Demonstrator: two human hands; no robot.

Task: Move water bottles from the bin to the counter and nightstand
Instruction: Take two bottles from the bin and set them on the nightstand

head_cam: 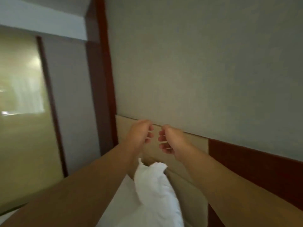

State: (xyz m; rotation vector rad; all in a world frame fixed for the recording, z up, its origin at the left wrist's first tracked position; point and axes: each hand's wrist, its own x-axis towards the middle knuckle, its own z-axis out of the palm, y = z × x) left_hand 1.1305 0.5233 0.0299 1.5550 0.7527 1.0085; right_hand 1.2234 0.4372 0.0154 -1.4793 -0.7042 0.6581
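Observation:
No water bottle, bin, counter or nightstand shows in the head view. My left hand (140, 132) and my right hand (172, 139) are stretched out in front of me, side by side and a small gap apart, above the bed's head end. Both hands have loosely curled fingers facing each other, and neither holds anything. The picture is tilted and blurred.
A white pillow (155, 190) leans against a beige padded headboard (193, 189) below my arms. Dark wood panelling (255, 166) runs along the grey wall to the right. A wooden pillar (100, 79) and a frosted glass panel (21, 99) stand on the left.

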